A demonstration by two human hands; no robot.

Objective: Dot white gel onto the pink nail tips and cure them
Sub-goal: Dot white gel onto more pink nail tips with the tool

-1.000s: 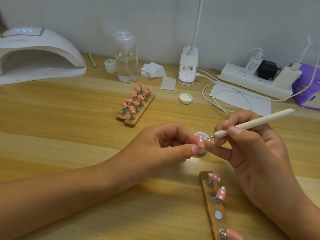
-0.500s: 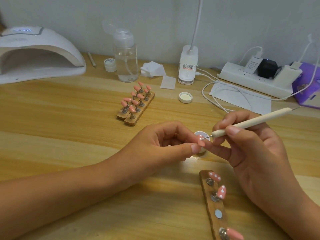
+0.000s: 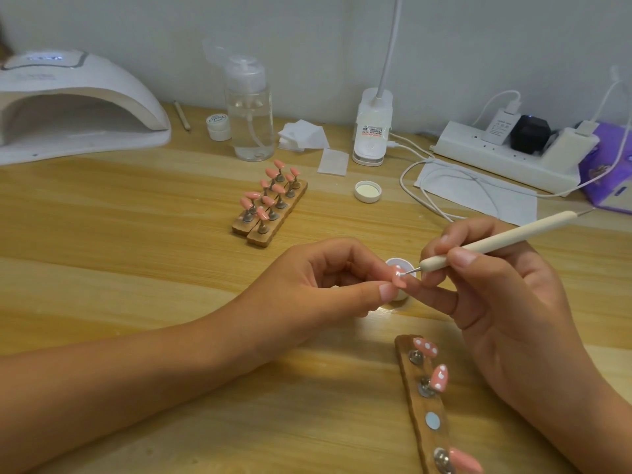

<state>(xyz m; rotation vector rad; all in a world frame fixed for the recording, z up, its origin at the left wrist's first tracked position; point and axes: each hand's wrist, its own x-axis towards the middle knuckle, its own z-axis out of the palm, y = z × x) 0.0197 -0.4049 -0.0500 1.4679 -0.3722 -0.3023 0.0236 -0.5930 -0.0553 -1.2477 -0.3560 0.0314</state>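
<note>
My left grip [image 3: 328, 285] has thumb and forefinger curled tight in a pinch on a small, glossy pink nail tip [image 3: 398, 280]. My right grip [image 3: 506, 302] is closed round a slim, matte cream dotting tool [image 3: 506, 239], held like a pen. Its fine metal point touches the tip's upper face, where a white dot shows. Just behind the pinch sits a small round white gel pot [image 3: 407, 265], partly hidden by my fingers.

At 5 o'clock from the pinch lies a rough wooden strip [image 3: 413, 405] set with metal studs. It carries two almond-shaped dotted tips [image 3: 425, 347], pink with white spots, and a plain tip [image 3: 465, 460] at its near end. At 11 o'clock, well apart, two wooden blocks [image 3: 260, 234] stand touching side by side, holding plain pink tips on little metal stems. Far off at 10 o'clock the smooth white domed curing lamp [image 3: 78, 104] rests on the pale wood-grain table [image 3: 136, 217].
</note>
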